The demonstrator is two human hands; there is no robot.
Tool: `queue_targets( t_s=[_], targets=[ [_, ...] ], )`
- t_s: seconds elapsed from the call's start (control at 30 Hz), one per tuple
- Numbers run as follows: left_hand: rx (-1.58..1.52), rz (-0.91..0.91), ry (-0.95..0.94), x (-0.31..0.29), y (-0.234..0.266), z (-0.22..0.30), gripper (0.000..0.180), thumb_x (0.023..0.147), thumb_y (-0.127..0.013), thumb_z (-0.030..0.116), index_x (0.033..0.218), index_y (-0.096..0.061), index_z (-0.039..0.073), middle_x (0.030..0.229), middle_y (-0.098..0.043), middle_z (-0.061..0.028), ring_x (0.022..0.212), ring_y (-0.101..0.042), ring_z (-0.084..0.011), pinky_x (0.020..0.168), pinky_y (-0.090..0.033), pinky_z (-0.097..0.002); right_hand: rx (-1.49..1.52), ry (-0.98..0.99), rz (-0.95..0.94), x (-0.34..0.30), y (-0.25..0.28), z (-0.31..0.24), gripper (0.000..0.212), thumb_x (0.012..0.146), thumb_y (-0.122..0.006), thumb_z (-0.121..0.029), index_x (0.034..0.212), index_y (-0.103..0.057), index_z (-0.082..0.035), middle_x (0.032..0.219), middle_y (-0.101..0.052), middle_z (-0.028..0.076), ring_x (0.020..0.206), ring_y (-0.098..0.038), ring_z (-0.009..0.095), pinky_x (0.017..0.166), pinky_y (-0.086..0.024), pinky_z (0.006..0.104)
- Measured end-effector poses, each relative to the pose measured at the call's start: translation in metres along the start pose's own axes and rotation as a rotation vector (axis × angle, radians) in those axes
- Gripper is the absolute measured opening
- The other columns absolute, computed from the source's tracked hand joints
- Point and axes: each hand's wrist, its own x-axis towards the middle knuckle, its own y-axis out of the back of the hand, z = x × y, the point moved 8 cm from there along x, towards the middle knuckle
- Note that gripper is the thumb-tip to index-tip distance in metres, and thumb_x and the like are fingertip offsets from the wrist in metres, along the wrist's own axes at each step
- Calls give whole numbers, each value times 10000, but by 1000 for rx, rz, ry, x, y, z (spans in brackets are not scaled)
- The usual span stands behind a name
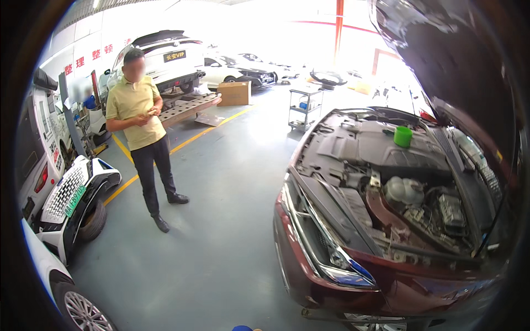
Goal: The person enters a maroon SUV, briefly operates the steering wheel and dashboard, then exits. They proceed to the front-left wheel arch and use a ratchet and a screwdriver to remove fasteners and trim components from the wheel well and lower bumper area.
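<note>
Neither of my hands can be made out. At the very bottom edge a rounded blue thing (242, 329) just shows, with a small tan sliver beside it; whether that is a finger I cannot tell. To my right stands a dark red car (397, 289) with its hood (441, 55) raised. Its engine bay lies exposed, with a grey plastic engine cover (381, 144), a pale coolant tank (404, 190) and a battery-like black box (451, 211). A bright green cup-shaped container (403, 137) rests on the engine cover.
A person (141, 116) in a yellow shirt stands ahead on the left, hands together. Along the left are a detached white bumper (72, 193), a tyre (91, 220) and a white car's wheel (83, 309). Farther off stand a tool cart (305, 107), a cardboard box (234, 92) and a white car (165, 60).
</note>
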Motion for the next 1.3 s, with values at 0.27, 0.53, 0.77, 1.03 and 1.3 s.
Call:
queue_targets(
  t_s=[0.27, 0.53, 0.77, 1.03, 1.3],
  targets=[
    [-447, 62, 541, -215, 104, -144, 789, 943, -622, 469, 1511, -385, -25, 1455, -514, -282, 1352, -489, -437, 1134, -409, -508, -66, 89, -374, -100, -19, -280, 210, 910, -644, -202, 994, -700, -17, 882, -680, 132, 762, -637, 256, 666, -514, 408],
    [-713, 486, 794, -239, 221, -261, 820, 954, -617, 488, 1521, -358, -44, 1478, -485, -300, 1392, -439, -462, 1156, -381, -506, 44, -11, -300, -26, 28, -424, 175, 873, -673, -189, 915, -713, -23, 766, -656, 51, 663, -582, 157, 562, -475, 360],
    [-1099, 471, 637, -49, 343, -376, 795, 909, -681, 486, 1543, -382, 112, 1456, -490, -289, 1354, -466, -450, 1138, -386, -481, -19, 268, -76, 187, 121, -539, 192, 888, -702, -199, 924, -722, -11, 730, -667, 73, 600, -582, 165, 541, -470, 361],
    [-1334, 445, 745, 87, 590, -551, 696, 907, -672, 405, 1458, -420, 63, 1314, -543, -269, 1194, -534, -420, 996, -441, -479, 488, 218, -82, 323, 294, -808, 123, 902, -628, -145, 849, -630, -34, 676, -580, 65, 583, -574, 166, 520, -478, 350],
    [-1589, 437, 837, 293, 779, -713, 598, 904, -662, 323, 1373, -458, 15, 1172, -597, -250, 1033, -602, -390, 853, -497, -478, 115, 194, 182, 468, 456, -978, 351, 857, -644, -151, 1186, -619, -33, 944, -670, 157, 785, -660, 257, 693, -547, 391]
  ],
)
